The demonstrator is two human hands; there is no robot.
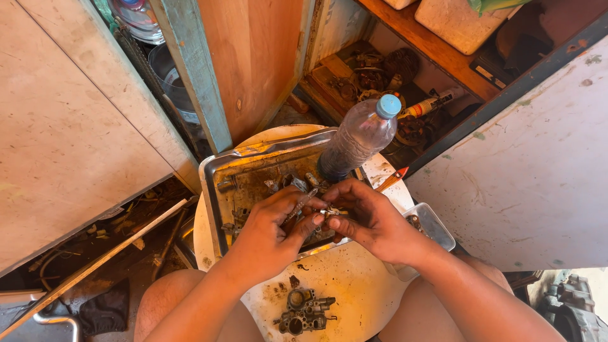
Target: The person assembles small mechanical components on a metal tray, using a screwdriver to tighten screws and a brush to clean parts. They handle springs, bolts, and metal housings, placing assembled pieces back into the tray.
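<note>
Metal, one dented rectangular tray point(218, 190) holds several small greasy parts and one clear plastic bottle point(358, 139) on the round cream table point(354, 297). Left hand point(269, 234) and right hand point(373, 221) pinch one small metal part point(329, 212) over the tray's crowded front edge. One grey carburettor body point(304, 311) lies near the table's rim, with bare tabletop beside it.

The round stool top point(354, 297) under my hands is cream white with brown rust spots, and the metal tray point(212, 190) on its far edge is shiny silver at the rim and dirty brown inside. The clear plastic bottle point(354, 142) at the tray's far right corner has a light blue cap and dark liquid at the bottom. The carburetor point(305, 311) near the stool's close edge is dull grey with black grime, and the small part point(329, 212) in my fingers is silver.
</note>
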